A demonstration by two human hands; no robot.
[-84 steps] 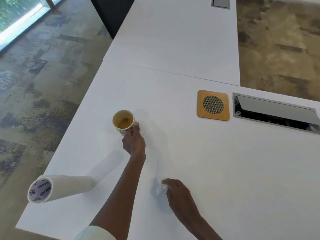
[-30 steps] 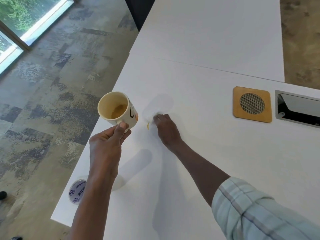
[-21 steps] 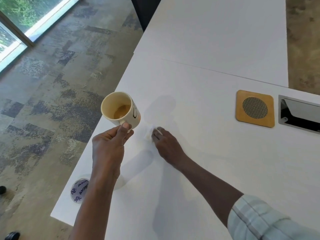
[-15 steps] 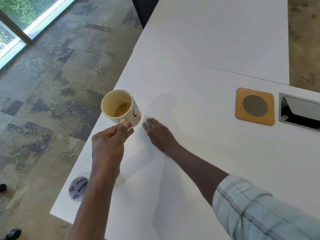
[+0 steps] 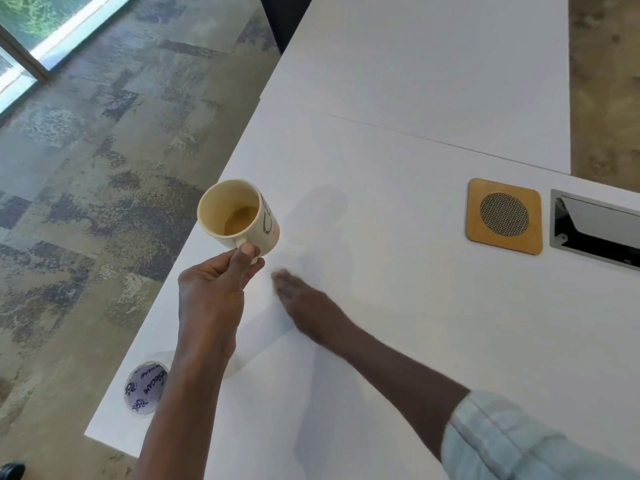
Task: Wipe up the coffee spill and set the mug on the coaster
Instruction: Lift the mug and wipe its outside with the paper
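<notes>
Faintly, dark lettering on the mug and purple print on the paper roll stayed unreadable. The left hand pinched the mug's handle; the right hand lay flat, blurred, fingers together, coaster well beyond them.

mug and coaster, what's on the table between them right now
In the head view, nothing stands there: the stretch of white table between the lifted mug and the wooden coaster is bare, crossed only by a soft shadow. The right hand lies nearer the camera.
</notes>
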